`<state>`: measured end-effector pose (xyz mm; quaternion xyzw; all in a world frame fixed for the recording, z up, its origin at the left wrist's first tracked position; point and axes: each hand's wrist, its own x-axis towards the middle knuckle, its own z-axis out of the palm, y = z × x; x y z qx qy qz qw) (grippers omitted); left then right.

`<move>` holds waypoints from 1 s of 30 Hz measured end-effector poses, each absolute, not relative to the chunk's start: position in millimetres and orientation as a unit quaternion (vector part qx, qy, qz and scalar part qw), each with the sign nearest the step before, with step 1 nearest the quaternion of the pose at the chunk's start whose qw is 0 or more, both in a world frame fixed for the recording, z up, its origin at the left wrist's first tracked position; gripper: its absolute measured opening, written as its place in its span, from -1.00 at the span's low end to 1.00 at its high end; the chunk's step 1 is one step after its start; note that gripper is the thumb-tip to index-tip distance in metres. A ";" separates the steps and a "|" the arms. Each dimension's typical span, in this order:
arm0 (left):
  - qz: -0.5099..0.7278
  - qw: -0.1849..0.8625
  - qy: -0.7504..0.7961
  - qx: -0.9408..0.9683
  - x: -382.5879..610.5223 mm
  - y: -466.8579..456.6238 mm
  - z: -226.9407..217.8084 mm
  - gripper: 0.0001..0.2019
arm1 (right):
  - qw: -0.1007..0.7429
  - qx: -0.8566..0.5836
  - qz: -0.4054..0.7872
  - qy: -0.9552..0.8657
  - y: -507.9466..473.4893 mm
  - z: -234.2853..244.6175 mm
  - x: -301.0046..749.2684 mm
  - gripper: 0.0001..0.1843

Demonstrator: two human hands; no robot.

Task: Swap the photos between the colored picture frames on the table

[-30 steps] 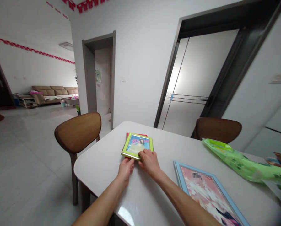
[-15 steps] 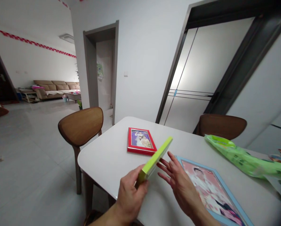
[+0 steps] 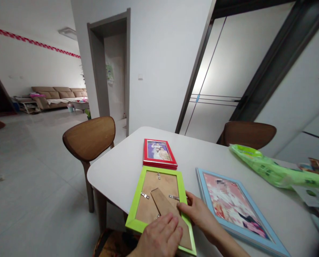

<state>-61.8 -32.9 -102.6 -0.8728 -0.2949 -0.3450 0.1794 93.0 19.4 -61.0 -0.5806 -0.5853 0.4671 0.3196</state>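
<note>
A lime-green picture frame (image 3: 137, 203) lies face down before me, near the table's front edge. Its brown backing shows small metal clips and a fold-out stand (image 3: 164, 203). My left hand (image 3: 161, 233) rests over the lower part of the backing and the stand, fingers laid flat. At the frame's right edge, my right hand (image 3: 195, 210) grips the rim, thumb on top and fingers at the side. Just beyond is a red picture frame (image 3: 159, 162), stacked on another red one. To the right lies a light-blue picture frame (image 3: 245, 192), photo side up.
On the white table (image 3: 113, 178), a green plastic bag (image 3: 277, 171) lies at the right. A wooden chair (image 3: 91, 139) stands at the left corner, and another chair (image 3: 248, 134) is behind the table at the right.
The green frame has come down from an upright tilt to lying with its back upward. My right hand has closed on its edge; my left has moved from gripping its corner onto the backing.
</note>
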 end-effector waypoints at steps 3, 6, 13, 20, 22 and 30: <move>-0.375 0.189 -0.308 -0.853 -56.0 -30.9 -111.9 -0.75 | 0.264 -0.630 0.333 -0.650 25.4 -72.1 98.1 -0.64; -0.373 0.190 -0.304 -0.856 -52.9 -29.1 -116.4 -0.76 | 0.227 -0.640 0.251 -0.690 27.6 -76.8 101.8 -0.63; -0.331 0.110 -0.315 -0.883 -48.7 -28.9 -118.5 -0.79 | 0.174 -0.643 0.158 -0.728 29.4 -76.4 102.5 -0.66; -0.284 -0.116 -0.391 -0.868 -80.5 -17.3 -82.7 -0.67 | 0.180 -0.638 0.099 -0.742 30.3 -73.5 98.4 -0.54; -0.280 -0.127 -0.483 -0.820 -98.9 -5.0 -77.4 -0.58 | 0.175 -0.625 0.096 -0.754 32.0 -72.3 94.8 -0.63; -0.296 -0.175 -0.571 -0.746 -126.5 15.7 -90.3 -0.51 | 0.145 -0.611 0.068 -0.775 39.9 -74.6 86.8 -0.72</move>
